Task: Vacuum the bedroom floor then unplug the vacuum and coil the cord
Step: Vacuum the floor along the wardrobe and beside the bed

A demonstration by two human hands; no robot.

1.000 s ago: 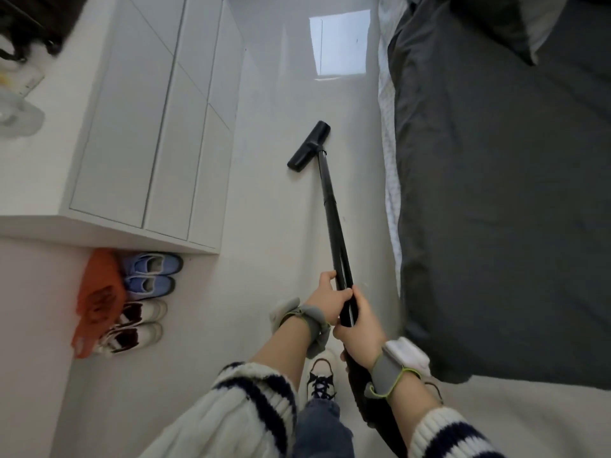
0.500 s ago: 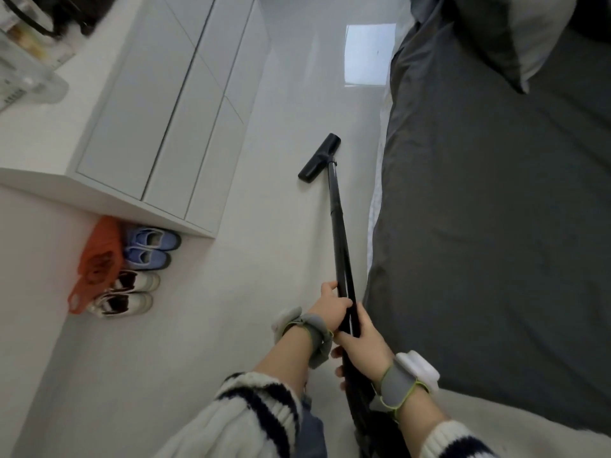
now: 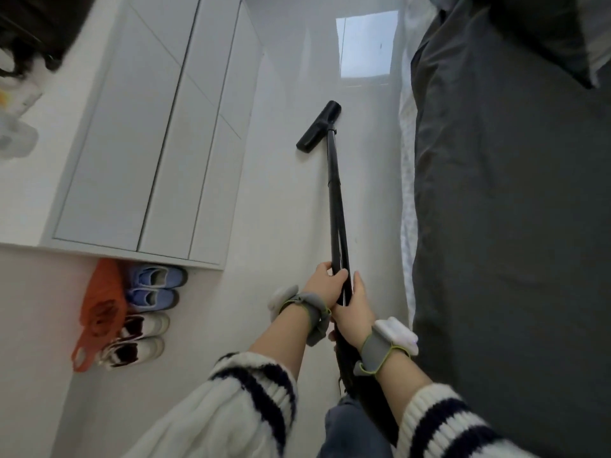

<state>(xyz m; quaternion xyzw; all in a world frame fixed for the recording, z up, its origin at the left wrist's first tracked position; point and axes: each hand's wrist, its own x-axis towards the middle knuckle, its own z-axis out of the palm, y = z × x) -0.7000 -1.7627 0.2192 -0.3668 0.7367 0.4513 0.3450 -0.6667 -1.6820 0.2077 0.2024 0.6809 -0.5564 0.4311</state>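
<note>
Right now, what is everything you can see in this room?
floor: one, white, centre
vacuum wand: one, black, slanting ahead from the hands
floor nozzle: one, black, on the floor
bed: one, dark grey, right
cabinet: one, pale grey, left
blue shoes: one pair, beside cabinet
white shoes: one pair, beside blue pair
bag: one, orange, left of shoes
left hand: one, grips wand
right hand: one, grips wand behind left

Glossy white floor (image 3: 281,226); pale cabinet (image 3: 148,143) left; dark grey bed (image 3: 512,193) right; bright patch (image 3: 365,47) on floor, perhaps window reflection.
</note>
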